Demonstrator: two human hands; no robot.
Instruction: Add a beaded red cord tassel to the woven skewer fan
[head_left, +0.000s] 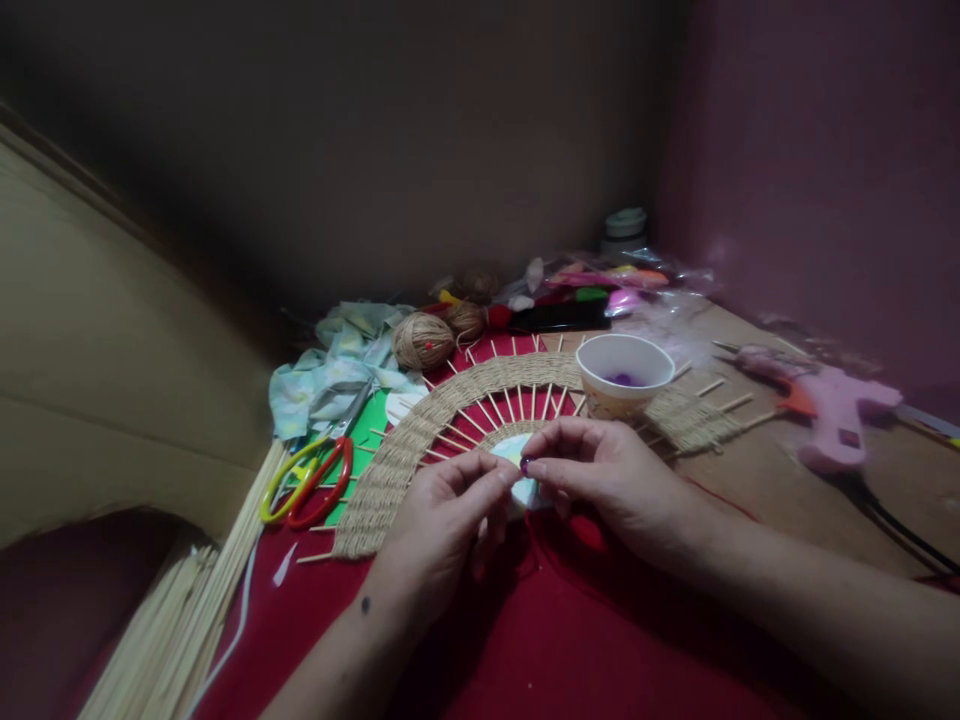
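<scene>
My right hand [600, 470] pinches a small dark purple bead [526, 466] between thumb and fingertips. Just beside it, my left hand [457, 505] is closed in a pinch, its fingertips almost at the bead; what they hold is too small to make out. Below both hands lies a woven twine fan [375, 495] with thin sticks radiating through it, its pale fabric centre [517, 445] partly hidden by my fingers. On the fan's right side stands a paper cup [625, 365] with purple beads [624, 380] inside.
Scissors [307, 483] with red and yellow handles lie left, near bundled sticks [202, 600] and crumpled floral fabric [319, 375]. Behind the fan is a twine ball [422, 342]. A pink glue gun [836, 410] with a black cord rests at right. Red cloth [480, 650] covers the front.
</scene>
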